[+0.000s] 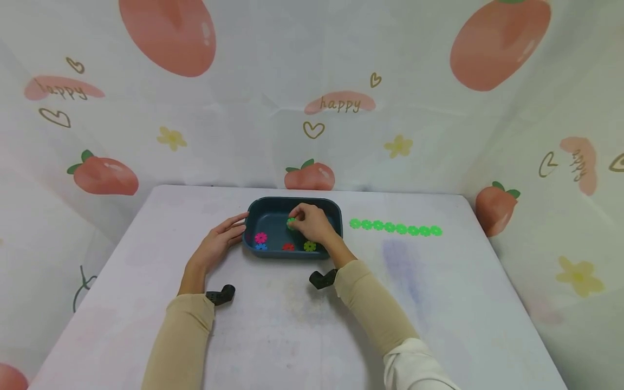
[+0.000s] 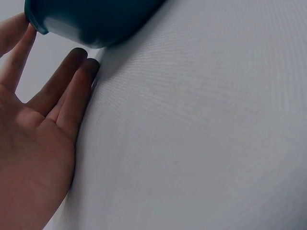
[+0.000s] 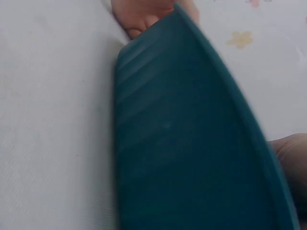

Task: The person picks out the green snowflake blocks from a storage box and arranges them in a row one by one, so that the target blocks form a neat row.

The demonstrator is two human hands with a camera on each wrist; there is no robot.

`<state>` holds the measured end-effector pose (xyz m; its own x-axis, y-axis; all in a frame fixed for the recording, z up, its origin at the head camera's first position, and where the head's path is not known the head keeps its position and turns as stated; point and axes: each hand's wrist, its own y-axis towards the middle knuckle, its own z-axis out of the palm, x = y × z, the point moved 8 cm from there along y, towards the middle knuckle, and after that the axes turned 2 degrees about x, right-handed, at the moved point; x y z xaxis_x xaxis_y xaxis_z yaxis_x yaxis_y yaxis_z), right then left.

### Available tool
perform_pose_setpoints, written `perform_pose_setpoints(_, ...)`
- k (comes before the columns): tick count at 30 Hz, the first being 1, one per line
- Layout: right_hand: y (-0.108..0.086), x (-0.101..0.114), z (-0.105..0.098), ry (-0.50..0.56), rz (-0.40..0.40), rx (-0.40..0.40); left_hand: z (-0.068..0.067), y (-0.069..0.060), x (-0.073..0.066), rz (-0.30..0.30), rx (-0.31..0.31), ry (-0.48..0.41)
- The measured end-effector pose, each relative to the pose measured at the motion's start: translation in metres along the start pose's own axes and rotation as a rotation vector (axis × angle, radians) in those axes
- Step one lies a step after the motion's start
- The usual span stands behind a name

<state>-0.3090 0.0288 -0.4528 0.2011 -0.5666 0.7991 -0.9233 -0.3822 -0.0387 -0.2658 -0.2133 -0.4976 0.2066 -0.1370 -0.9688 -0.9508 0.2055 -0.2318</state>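
A dark teal basin (image 1: 263, 254) stands on the table, holding several flower-shaped snowflake discs. Among them are a pink disc (image 1: 260, 238), a blue disc (image 1: 261, 247), a red disc (image 1: 288, 247) and an olive-green disc (image 1: 310, 246). My right hand (image 1: 312, 223) reaches inside and pinches a bright green snowflake disc (image 1: 291, 223) between thumb and fingers; in the right wrist view, the basin wall (image 3: 182, 129) hides most of that hand. At the basin's left end, my left hand (image 1: 218, 242) touches the rim with extended fingers (image 2: 79, 96).
Right of the basin, a row of several bright green snowflake discs (image 1: 401, 229) lies on the white table (image 1: 273, 325). A printed curtain (image 1: 244, 135) hangs behind the table and at its sides. Black wrist cameras sit on both forearms.
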Motion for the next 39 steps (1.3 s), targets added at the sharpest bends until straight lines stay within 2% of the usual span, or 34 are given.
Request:
perform_pose_setpoints(11, -0.014, 0.007, -0.021, 0.123, -0.037, -0.081, 0.000, 0.001, 0.003, -0.010, 0.005, 0.019)
perform_pose_setpoints(20, -0.024, 0.007, -0.039, 0.112, -0.087, -0.140, -0.002, 0.002, 0.005, 0.004, 0.010, 0.014)
perform_pose_setpoints(31, -0.042, -0.004, -0.058, 0.113, -0.099, -0.212, 0.000, 0.002, 0.004, -0.007, 0.017, 0.014)
perform_pose_setpoints(39, -0.056, -0.017, -0.070, 0.185, -0.080, -0.287, 0.000, 0.003, 0.005, -0.002, 0.019, 0.009)
